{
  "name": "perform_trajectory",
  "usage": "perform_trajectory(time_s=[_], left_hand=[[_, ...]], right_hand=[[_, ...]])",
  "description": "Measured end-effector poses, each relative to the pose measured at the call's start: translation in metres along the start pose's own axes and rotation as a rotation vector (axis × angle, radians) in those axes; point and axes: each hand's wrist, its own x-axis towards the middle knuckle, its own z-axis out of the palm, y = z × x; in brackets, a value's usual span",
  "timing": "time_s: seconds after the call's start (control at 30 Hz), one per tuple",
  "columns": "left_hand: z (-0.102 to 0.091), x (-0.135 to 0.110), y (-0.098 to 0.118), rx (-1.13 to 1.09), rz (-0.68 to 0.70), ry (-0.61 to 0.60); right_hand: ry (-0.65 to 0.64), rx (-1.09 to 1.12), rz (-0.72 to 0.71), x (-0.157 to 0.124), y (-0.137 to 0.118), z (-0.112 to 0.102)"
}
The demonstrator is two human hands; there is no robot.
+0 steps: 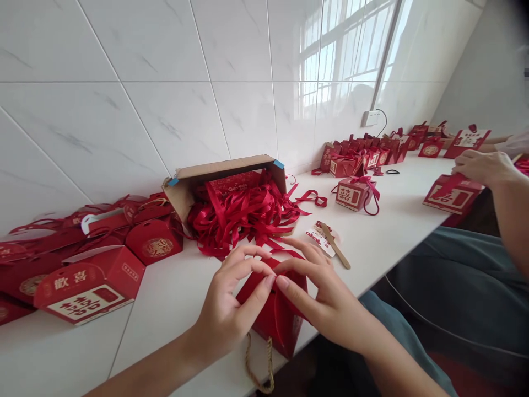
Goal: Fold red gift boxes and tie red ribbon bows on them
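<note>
A red gift box (270, 320) with a gold rope handle (270, 366) stands at the table's front edge, between my hands. Over its top, my left hand (239, 300) pinches with thumb and forefinger. My right hand (320, 292) makes a matching pinch, the fingertips of both hands nearly meeting. A red ribbon (285, 255) shows just behind the fingers; the part within the pinches is mostly hidden. Beyond the box, a carton (225, 167) lies on its side with a heap of red ribbons (243, 212) spilling out.
Several red boxes (91, 281) crowd the left. A wooden stick (335, 246) lies on a printed card (318, 238). A ribboned box (352, 194) and a row of finished-looking boxes (372, 155) are farther right. A co-worker's hand (481, 165) touches another box (452, 194).
</note>
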Motion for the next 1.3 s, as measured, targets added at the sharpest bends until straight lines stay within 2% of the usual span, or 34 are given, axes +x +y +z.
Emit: perform_trajectory(time_s=[0.27, 0.37, 0.43, 0.57, 0.67, 0.77, 0.9, 1.0, 1.13, 1.3], left_hand=[[-0.004, 0.005, 0.003, -0.035, -0.082, 0.047], [-0.007, 0.005, 0.004, -0.024, -0.061, 0.067], [-0.009, 0.005, 0.005, 0.033, -0.026, 0.017], [-0.013, 0.004, 0.009, 0.342, -0.003, -0.183], [-0.015, 0.002, 0.011, 0.529, -0.058, -0.245], [-0.017, 0.001, 0.013, 0.538, -0.147, -0.242], [-0.022, 0.004, 0.012, 0.399, -0.238, -0.185], [-0.027, 0.008, 0.009, 0.315, -0.309, -0.161], [-0.03, 0.01, 0.009, 0.299, -0.328, -0.14], [-0.027, 0.008, 0.013, 0.282, -0.321, -0.146]], right_hand=[[-0.045, 0.15, 0.057, 0.006, -0.001, -0.001], [-0.034, 0.165, 0.039, 0.006, -0.003, 0.0], [-0.012, 0.203, 0.014, 0.007, -0.004, 0.001], [0.1, 0.33, -0.01, 0.012, -0.009, 0.0], [0.224, 0.389, -0.029, 0.009, -0.017, -0.01], [0.347, 0.457, -0.105, -0.004, -0.033, -0.025], [0.456, 0.54, -0.196, -0.016, -0.05, -0.035], [0.364, 0.407, -0.122, -0.005, -0.047, -0.024], [0.082, 0.124, 0.067, 0.018, -0.03, 0.003], [0.015, -0.002, 0.131, 0.025, -0.014, 0.021]])
